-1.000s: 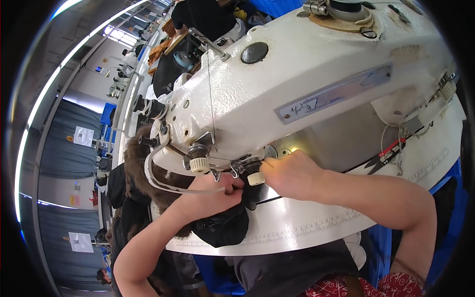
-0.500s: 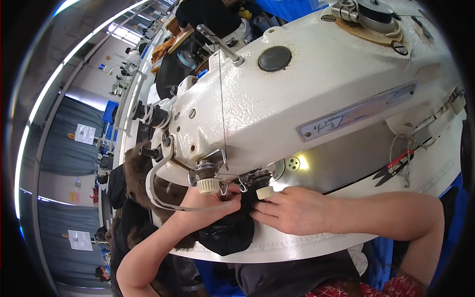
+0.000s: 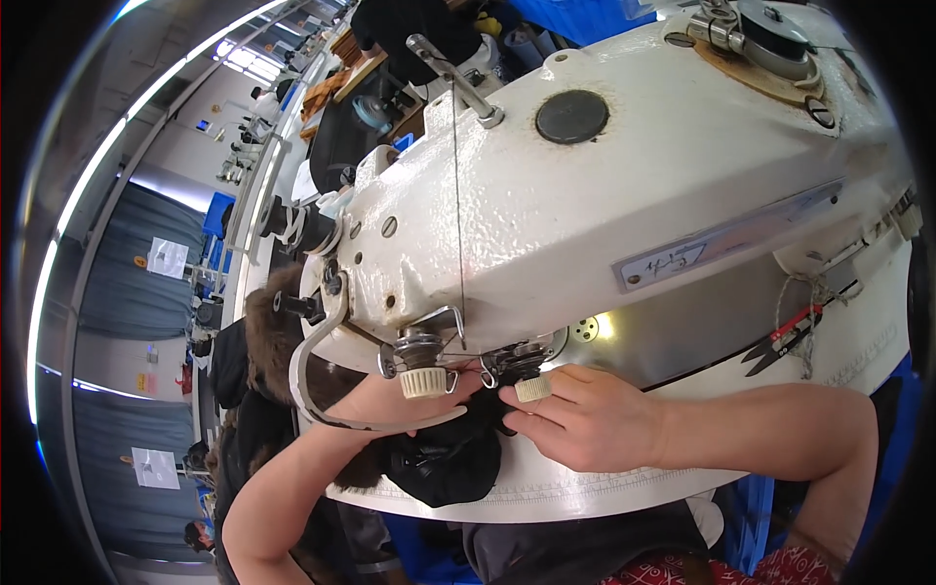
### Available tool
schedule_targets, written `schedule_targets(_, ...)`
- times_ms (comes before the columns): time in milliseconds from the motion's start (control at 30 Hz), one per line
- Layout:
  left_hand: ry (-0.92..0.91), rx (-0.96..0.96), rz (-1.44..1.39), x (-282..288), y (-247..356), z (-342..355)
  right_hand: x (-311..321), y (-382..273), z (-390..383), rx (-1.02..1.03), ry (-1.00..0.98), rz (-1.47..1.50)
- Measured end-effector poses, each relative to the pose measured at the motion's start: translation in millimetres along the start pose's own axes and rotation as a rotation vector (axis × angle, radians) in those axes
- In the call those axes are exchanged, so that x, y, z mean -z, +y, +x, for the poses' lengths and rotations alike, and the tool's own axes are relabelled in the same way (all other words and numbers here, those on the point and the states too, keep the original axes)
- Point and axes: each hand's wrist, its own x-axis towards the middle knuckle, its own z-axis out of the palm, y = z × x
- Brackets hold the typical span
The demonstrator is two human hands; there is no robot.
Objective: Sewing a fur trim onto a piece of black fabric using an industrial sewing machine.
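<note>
A white industrial sewing machine (image 3: pixel 507 214) fills the middle, its head over my hands. My left hand (image 3: pixel 414 402) is closed on black cloth (image 3: pixel 448 468) beneath the tension knobs; the knobs and a curved metal lever partly hide its fingers. To the right, my right hand (image 3: pixel 590 419) has its fingers curled and pinched at the cloth's edge, close to the smaller cream knob (image 3: pixel 532 388). The cloth lies bunched and folded towards me at the table's front. Needle and presser foot are hidden behind the machine head.
Brown fur (image 3: pixel 268 336) and more dark cloth are heaped left of the machine head. Red-and-black thread snips (image 3: pixel 783 341) lie on the right of the white table (image 3: pixel 575 497), beside a hanging string. A person in black (image 3: pixel 414 34) sits beyond the machine.
The view has shifted slightly, so the machine sits further right. My left hand has slid further under the machine head, and my right fingers are more curled in at the cloth.
</note>
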Motion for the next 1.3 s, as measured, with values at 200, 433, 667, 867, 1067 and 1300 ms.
schedule_targets(200,-0.009,-0.878,0.742,10,-3,-2,-1,-2,0,0.065,-0.087,-0.104)
schedule_targets(433,-0.300,0.434,0.187,14,60,3,6,-1,0,0.006,-0.198,0.005)
schedule_targets(667,-0.067,-0.659,0.383,6,-25,-3,0,-2,-2,-0.002,-0.213,-0.017)
schedule_targets(867,-0.208,0.382,0.161,5,44,2,-2,-1,-5,0.000,-0.204,-0.053)
schedule_targets(1067,0.114,-0.125,0.328,-16,22,-11,2,-2,-2,0.069,-0.287,-0.152)
schedule_targets(1300,0.421,-0.367,0.719,-33,12,-22,-3,-2,-1,0.036,-0.374,-0.139)
